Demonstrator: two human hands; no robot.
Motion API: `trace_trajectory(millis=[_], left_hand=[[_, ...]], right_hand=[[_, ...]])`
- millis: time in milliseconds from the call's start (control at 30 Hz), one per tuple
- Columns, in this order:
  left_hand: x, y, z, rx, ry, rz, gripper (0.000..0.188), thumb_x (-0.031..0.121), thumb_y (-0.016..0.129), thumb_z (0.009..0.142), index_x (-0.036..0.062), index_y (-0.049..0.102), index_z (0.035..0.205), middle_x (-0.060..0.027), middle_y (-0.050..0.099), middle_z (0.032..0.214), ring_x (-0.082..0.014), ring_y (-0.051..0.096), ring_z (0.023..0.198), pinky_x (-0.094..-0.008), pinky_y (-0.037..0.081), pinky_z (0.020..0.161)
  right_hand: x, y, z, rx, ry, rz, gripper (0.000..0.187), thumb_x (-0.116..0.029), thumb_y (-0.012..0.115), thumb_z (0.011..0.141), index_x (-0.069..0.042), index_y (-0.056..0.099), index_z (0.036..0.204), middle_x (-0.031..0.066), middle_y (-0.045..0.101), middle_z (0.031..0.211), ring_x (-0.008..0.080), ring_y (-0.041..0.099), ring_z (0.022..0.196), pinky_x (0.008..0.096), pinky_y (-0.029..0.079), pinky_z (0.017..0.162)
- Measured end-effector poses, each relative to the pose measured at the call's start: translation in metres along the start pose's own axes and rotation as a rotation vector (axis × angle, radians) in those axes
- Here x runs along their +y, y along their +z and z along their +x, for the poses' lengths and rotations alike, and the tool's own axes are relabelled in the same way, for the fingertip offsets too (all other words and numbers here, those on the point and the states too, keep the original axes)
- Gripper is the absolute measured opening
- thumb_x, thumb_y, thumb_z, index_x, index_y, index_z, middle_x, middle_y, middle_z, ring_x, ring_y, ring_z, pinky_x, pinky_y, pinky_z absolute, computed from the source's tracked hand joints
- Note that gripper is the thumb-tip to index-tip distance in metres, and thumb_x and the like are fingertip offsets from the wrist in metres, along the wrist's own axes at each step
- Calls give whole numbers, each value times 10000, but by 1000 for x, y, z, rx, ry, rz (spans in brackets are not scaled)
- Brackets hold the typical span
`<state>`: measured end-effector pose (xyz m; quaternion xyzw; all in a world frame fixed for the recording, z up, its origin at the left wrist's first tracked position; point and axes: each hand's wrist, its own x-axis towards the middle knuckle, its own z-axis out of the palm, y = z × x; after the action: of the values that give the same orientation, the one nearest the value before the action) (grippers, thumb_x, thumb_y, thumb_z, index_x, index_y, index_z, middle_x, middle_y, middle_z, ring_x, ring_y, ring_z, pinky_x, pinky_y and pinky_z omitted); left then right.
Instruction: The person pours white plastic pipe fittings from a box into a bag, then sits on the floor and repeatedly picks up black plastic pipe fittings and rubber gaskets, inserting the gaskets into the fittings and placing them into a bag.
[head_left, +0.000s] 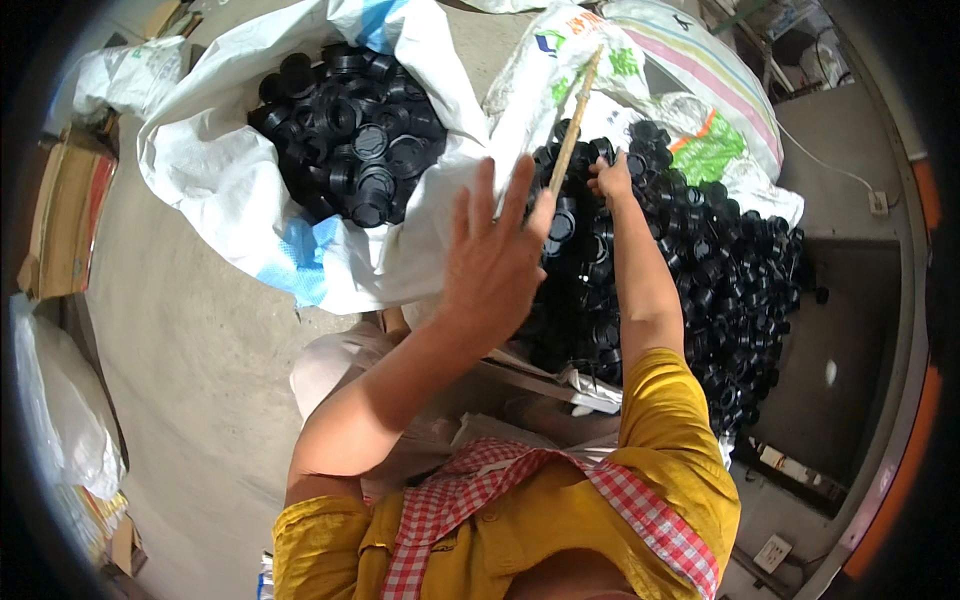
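Note:
My left hand point(492, 265) is raised between the white sack and the heap, its fingers spread. The lower end of a thin wooden stick point(575, 120) meets its thumb; whether the thumb grips the stick I cannot tell. My right hand point(613, 182) reaches into the far side of a large heap of black plastic caps point(700, 285). Its fingers are bent together at a black cap point(602, 150), partly hidden among the others. More black round caps point(370, 145) fill the open white woven sack point(210, 190) at the far left.
Printed woven sacks point(735, 85) lie behind the heap. Cardboard point(65, 215) stands at the left edge, with a clear plastic bag point(70, 400) nearer. A white cable ends in a socket point(878, 203) on the right. Concrete floor point(190, 400) stretches out at left.

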<state>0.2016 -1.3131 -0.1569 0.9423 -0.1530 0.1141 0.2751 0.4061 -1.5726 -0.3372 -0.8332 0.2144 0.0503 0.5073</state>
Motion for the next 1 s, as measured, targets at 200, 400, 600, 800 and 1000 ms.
trace_trajectory(millis=[200,400,600,800,1000], left_hand=[[6,20,-4,-133,-186,-477,686,243,715,786,-2,383,1334,-247,419,1352,-390,429,1238,-418,347,1026],[12,66,-1,-114,-415,-985,667,254,719,788,-34,421,1310,-204,553,1163,-266,582,999,-361,469,888],[25,26,-14,-798,-550,-1287,545,-63,511,731,53,478,1263,-171,568,1044,-234,659,759,-308,595,540],[34,31,-43,-1139,-246,-1009,514,41,600,732,-51,494,1226,-164,619,1001,-189,643,719,-261,541,497],[25,67,-54,-1016,35,-1094,507,-36,607,696,-101,521,1191,-157,656,1020,-168,622,843,-289,493,743]], right_hand=[[19,19,-84,305,-312,18,61,-21,522,910,-23,463,928,81,577,732,188,600,599,315,475,536],[-5,-6,-275,197,-796,-136,137,31,536,862,-20,524,989,103,606,766,227,625,691,321,487,658],[7,-90,-319,304,-734,-279,457,-20,547,888,1,426,1328,172,563,1165,304,592,976,350,474,850],[-29,-126,-356,-122,-898,-488,448,-18,670,766,-50,560,1199,146,623,1100,294,634,968,343,526,795],[-6,-112,-369,-323,-727,-303,323,-26,780,655,-34,667,958,97,634,890,249,635,772,307,525,683]])
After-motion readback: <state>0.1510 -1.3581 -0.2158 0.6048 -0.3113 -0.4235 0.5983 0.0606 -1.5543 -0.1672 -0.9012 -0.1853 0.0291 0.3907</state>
